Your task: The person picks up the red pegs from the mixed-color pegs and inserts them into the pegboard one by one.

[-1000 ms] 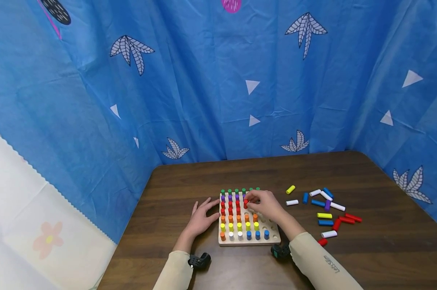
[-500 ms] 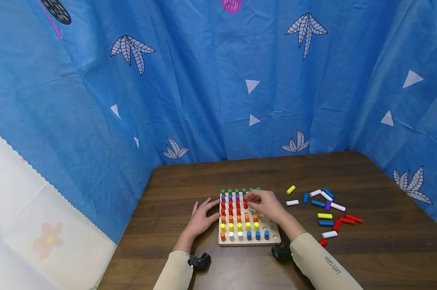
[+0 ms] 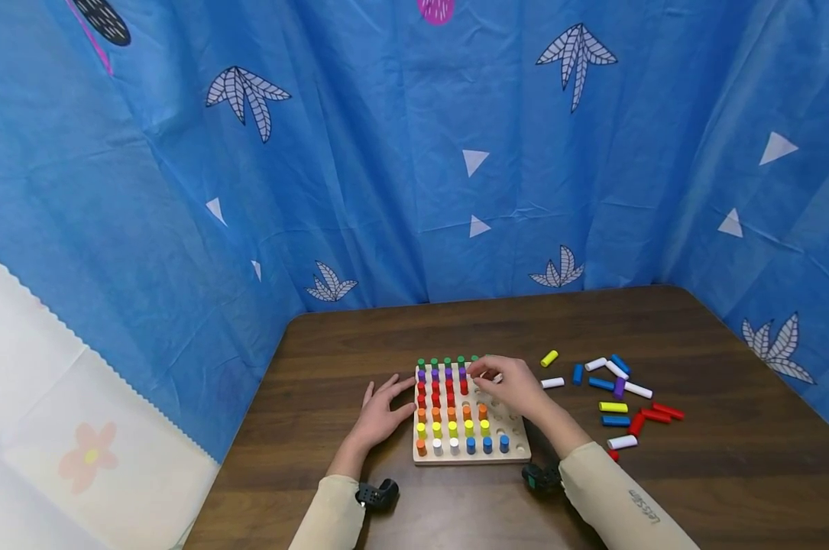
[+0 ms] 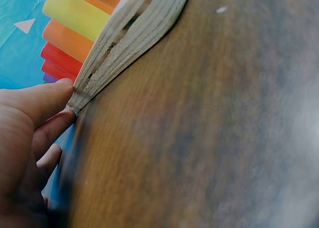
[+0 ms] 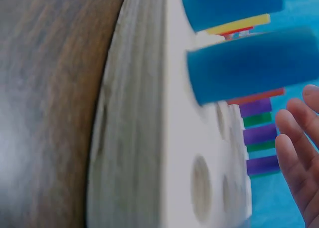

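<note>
One left hand (image 3: 378,419) touching a pegboard (image 3: 469,460) edge, fingers (image 3: 401,387) spread, right hand (image 3: 514,386) near bare holes (image 5: 201,188), fingers apart

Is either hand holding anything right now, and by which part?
Nothing is visibly held. The left hand only touches the pegboard at its left edge; the right hand appears empty.
</note>
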The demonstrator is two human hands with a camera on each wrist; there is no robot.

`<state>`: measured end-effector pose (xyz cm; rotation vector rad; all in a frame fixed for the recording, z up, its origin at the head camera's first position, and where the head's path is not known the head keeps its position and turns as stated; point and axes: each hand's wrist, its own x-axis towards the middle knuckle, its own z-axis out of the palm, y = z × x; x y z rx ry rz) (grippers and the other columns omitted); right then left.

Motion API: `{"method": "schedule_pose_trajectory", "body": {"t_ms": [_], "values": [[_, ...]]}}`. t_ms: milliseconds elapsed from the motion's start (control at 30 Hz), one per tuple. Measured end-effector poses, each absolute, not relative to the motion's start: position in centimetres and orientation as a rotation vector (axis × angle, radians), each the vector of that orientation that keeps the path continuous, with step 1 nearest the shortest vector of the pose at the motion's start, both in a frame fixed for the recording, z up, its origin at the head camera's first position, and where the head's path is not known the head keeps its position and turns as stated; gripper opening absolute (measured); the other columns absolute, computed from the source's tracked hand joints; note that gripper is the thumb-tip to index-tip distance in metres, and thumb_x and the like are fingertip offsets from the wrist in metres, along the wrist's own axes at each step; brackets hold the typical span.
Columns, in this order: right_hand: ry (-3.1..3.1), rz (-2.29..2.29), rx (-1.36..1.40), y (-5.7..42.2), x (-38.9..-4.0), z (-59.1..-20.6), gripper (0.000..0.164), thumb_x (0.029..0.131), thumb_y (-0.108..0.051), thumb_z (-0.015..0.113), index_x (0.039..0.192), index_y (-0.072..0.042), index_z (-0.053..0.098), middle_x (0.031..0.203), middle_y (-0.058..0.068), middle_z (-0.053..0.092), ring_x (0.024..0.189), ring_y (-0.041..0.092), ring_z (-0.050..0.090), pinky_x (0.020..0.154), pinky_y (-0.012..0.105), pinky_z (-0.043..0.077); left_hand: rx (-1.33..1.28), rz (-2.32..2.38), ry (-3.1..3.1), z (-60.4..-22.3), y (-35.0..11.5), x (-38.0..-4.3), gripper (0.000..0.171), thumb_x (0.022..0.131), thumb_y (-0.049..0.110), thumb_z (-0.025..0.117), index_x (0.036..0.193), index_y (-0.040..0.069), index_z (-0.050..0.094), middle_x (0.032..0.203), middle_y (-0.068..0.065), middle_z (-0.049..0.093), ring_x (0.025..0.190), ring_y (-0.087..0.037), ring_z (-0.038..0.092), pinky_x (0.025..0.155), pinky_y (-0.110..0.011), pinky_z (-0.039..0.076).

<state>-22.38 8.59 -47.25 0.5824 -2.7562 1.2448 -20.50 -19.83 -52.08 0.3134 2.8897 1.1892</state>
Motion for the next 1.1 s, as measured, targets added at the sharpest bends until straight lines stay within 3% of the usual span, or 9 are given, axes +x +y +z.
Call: {"method": "schedule_pose_trajectory", "body": {"t_ms": [167,400,667,933,1100], "values": [[-2.728,1.246,0.577,9.6,-22.0,-46.7,0.019,0.09,-0.013,0.074,0.109,-0.016,0.075,0.103,-0.003,0.075,0.09,0.013,0.066,0.081,0.033,0.06,0.322,1.197,2.886,-52.0,-19.9,-20.5,0.049,0.095,0.031,0.067,0.142,0.021,0.058,0.153,-0.01,0.05,0.151,-0.031,0.033,0.124,-0.064,-0.002],[-2.729,1.243,0.578,10.9,-21.2,-46.1,0.02,0.09,-0.013,0.074,0.11,-0.015,0.074,0.104,-0.001,0.074,0.086,0.014,0.063,0.074,0.026,0.057,0.315,1.193,2.886,-51.9,-19.9,-20.5,0.049,0.095,0.03,0.068,0.142,0.022,0.058,0.153,-0.01,0.049,0.151,-0.031,0.032,0.124,-0.063,-0.003],[-2.742,1.217,0.547,13.3,-20.2,-45.9,0.023,0.09,-0.01,0.073,0.112,-0.017,0.073,0.108,0.001,0.074,0.093,0.016,0.068,0.082,0.034,0.062,0.296,1.195,2.872,-51.9,-19.8,-20.5,0.05,0.095,0.032,0.068,0.142,0.023,0.057,0.154,-0.009,0.049,0.152,-0.031,0.031,0.124,-0.063,-0.003],[-2.711,1.19,0.525,16.3,-19.8,-46.2,0.022,0.092,-0.013,0.071,0.114,-0.014,0.073,0.108,0.001,0.075,0.09,0.014,0.067,0.074,0.019,0.056,0.329,1.186,2.882,-51.8,-19.9,-20.6,0.049,0.095,0.032,0.068,0.142,0.023,0.058,0.154,-0.01,0.049,0.151,-0.031,0.031,0.124,-0.064,-0.003],[-2.685,1.191,0.49,17.6,-19.4,-46.3,0.021,0.092,-0.014,0.072,0.112,-0.016,0.073,0.108,0.001,0.075,0.09,0.015,0.068,0.073,0.018,0.056,0.316,1.191,2.88,-51.9,-19.8,-20.5,0.05,0.095,0.031,0.068,0.142,0.022,0.058,0.154,-0.01,0.049,0.151,-0.032,0.031,0.124,-0.064,-0.002]]}}
